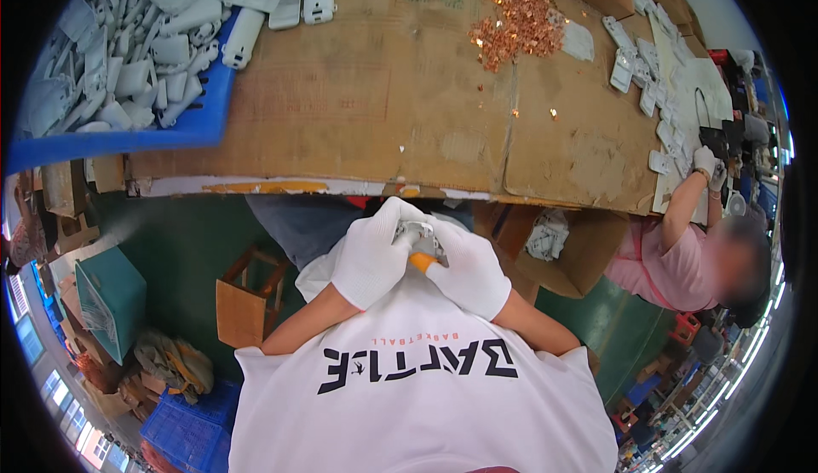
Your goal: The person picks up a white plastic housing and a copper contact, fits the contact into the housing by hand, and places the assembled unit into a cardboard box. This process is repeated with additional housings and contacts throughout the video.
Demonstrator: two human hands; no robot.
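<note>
A white shirt point(417, 388) filled the bottom centre of the frame, and just above its lettering the gloved left hand point(375, 256) and right hand point(470, 273) met, both curled inward and closed on a small white-grey piece point(429, 243). The likeliest mishap, as I judged it, was the piece slipping out: the knit gloves looked smooth, the grip was by the fingertips, and the hands were short of the table edge, so a loose piece could have dropped to the lap or floor. Pressing too hard with the thumbs might also have cracked it, if it was thin plastic. The piece lay between the two hands, touching both, right of the left fingers and left of the right palm, with an orange cover point(421, 262), seemingly on the right thumb, just below it; its detail was mostly hidden. Right of centre, an open carton point(601, 247) held white pieces point(548, 233). Beyond the hands stretched a cardboard sheet point(324, 89), with a blue tray point(196, 128) of white housings point(132, 77) at upper left and copper-coloured bits point(520, 30) at upper centre-right. Farther off, at right, a co-worker point(669, 268) in pink worked beside more housings.
</note>
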